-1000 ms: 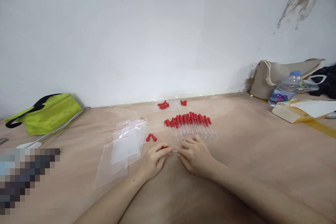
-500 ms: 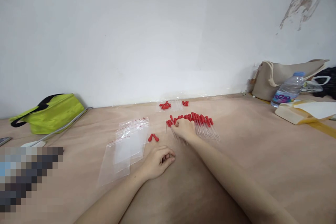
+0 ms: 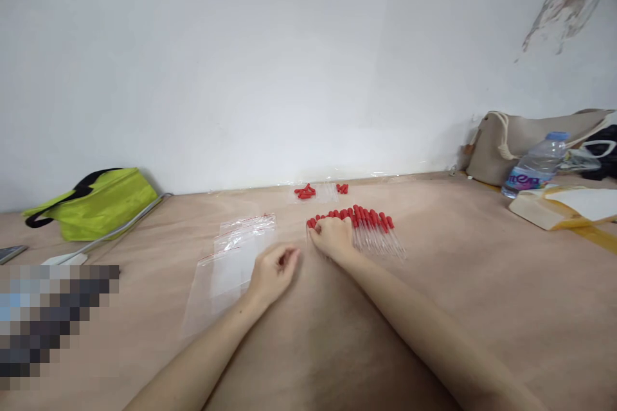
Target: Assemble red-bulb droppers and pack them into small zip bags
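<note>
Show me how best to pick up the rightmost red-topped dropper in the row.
Probably pinch its red bulb, coming from above and the right: the bulb is wider than the thin clear stem, and the other droppers crowd its left side.

Tan tabletop point(image 3: 457, 276), wide. Row of red-bulbed droppers point(image 3: 367, 218) under the right hand point(image 3: 332, 236), running on to its right. Overlapping clear zip bags point(image 3: 205, 286) left of and partly behind the left hand point(image 3: 272, 268). Two clusters of red bulbs point(image 3: 305, 192) beyond the right hand. Lime pouch point(image 3: 108, 205) far left of the left hand. Well right of the right hand: water bottle point(image 3: 536, 167), beige bag point(image 3: 489, 154), cream packet point(image 3: 533, 209).
</note>
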Demonstrator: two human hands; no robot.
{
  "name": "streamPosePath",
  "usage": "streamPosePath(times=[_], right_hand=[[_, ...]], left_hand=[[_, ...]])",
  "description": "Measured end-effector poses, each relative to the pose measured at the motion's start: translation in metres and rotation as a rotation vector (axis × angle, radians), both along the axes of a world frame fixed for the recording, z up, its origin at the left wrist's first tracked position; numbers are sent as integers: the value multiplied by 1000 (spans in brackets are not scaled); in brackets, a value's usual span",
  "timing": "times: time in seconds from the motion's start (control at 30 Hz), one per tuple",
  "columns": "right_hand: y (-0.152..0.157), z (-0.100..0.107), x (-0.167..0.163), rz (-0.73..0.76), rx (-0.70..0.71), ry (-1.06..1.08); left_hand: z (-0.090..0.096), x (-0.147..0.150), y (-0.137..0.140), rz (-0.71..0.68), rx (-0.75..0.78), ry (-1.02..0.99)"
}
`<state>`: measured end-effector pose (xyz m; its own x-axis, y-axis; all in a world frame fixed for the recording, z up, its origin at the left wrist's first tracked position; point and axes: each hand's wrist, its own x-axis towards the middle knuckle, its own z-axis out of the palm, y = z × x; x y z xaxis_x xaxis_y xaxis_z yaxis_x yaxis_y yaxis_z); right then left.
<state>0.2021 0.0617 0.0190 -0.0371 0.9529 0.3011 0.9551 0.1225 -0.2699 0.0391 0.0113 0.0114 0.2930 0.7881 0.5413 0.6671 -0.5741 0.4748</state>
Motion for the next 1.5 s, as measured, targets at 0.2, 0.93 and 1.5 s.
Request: streamPosePath(times=[0.2, 0.93, 1.5], right_hand=[[11, 0, -28, -47, -70, -66], [-47, -27, 74, 355, 264, 452], [-82, -34, 71, 531, 257, 241]], left_hand=[[7, -26, 28, 146, -128, 77], [-9, 13, 10, -21, -139, -266], [-16, 27, -17, -220, -266, -86]])
